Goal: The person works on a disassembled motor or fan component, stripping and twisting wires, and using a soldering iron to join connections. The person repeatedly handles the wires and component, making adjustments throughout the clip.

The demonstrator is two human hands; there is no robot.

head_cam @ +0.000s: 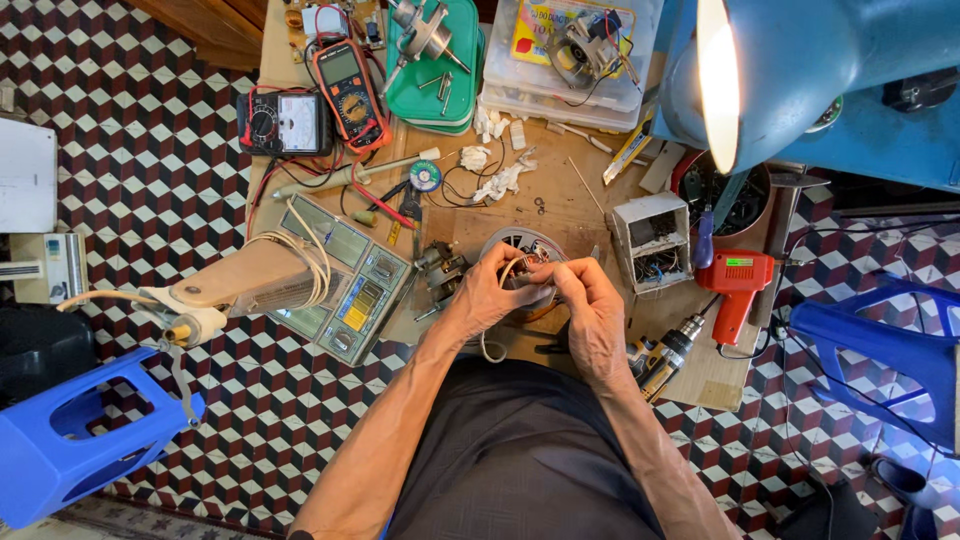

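1. Head view looks straight down on a low wooden workboard (pixel 560 215) crowded with repair gear, set on a checkered tile floor (pixel 150 150).
2. Left hand (pixel 480 295) is curled closed around the near-left side of a round motor stator (pixel 525 262) at the board's near centre; a pale wire (pixel 492 345) loops down below the wrist.
3. Right hand (pixel 590 305) pinches at the same stator from the right, fingertips nearly closed on what looks like a thin lead; the exact strand is too small to tell.
4. Near the hands: a small metal motor part (pixel 440 268) just left, a grey open box of components (pixel 652 240) to the right, an orange glue-gun-shaped tool (pixel 738 285) and a drill (pixel 665 355) near right.
5. Far side: two multimeters, one orange (pixel 350 92) and one black (pixel 283 122), and a green tray (pixel 440 62).
6. Risk, as a judgement: fine winding leads may snap or lose insulation if tugged hard between both pinches.
7. Risk: the trailing wire could snag on the wrist and drag the stator off the board edge.
8. Risk: the bright lamp (pixel 780 70) hangs close on the right; a lifted hand could knock it.
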